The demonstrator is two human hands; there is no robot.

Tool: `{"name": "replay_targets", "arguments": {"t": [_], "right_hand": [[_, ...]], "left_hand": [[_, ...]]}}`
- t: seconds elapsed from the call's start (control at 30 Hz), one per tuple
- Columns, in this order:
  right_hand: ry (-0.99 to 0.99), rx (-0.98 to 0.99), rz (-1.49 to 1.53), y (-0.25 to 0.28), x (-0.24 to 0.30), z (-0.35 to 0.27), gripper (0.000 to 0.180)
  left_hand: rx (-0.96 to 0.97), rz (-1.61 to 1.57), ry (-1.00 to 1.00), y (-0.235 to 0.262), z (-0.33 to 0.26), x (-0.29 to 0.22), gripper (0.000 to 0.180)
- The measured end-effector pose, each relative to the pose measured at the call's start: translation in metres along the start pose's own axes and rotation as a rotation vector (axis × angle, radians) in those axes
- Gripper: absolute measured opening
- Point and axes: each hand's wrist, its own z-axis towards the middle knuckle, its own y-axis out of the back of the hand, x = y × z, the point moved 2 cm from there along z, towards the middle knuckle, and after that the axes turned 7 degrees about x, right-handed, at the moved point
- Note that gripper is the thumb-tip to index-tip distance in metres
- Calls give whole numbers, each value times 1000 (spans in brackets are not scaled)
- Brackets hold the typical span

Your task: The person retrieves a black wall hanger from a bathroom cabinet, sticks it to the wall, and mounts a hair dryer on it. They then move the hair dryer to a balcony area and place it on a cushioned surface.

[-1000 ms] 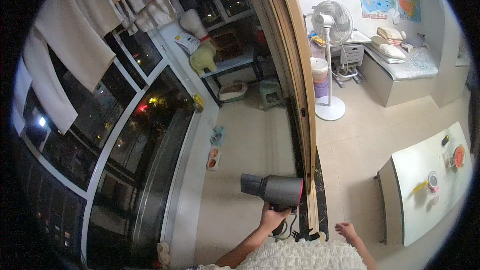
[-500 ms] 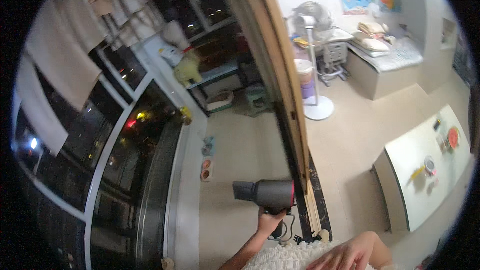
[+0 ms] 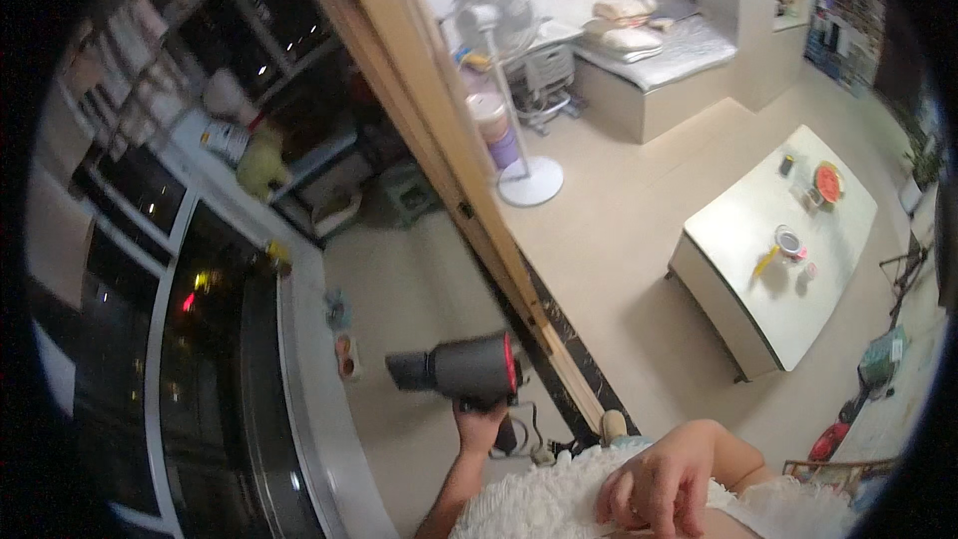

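Observation:
My left hand is closed round the handle of a dark grey hair dryer. The dryer lies roughly level in front of me, its flat nozzle toward the left and its red-rimmed back end toward the right. A dark cord hangs in loops beside the handle. My right hand is in front of my white ruffled garment, its fingers bent downward and apart, with nothing visible in them.
A wooden door frame and dark sill divide the balcony from the room. Right of it stand a white pedestal fan and a low white table bearing a cut watermelon. Laundry hangs by the windows at left.
The view has turned to the right, so the room and table sit farther left. The hair dryer stays in my left hand. My right hand has lifted slightly and its fingers are more bent.

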Motion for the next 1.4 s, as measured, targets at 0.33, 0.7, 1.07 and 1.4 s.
{"name": "replay_targets", "arguments": {"t": [0.33, 0.7, 1.07, 1.4], "right_hand": [[132, -27, -215, 10, 2, 8, 23], [-1, -58, -214, 15, 9, 5, 35], [-205, -21, -274, 18, 8, -8, 56], [-235, 45, -476, 23, 7, 31, 40]], "left_hand": [[-298, 99, -112, 40, 56, -56, 35], [-457, -39, -30, 56, 55, -77, 20], [-470, -41, -4, 53, 53, -71, 27], [-401, -25, 152, 53, 54, -57, 42]]}}
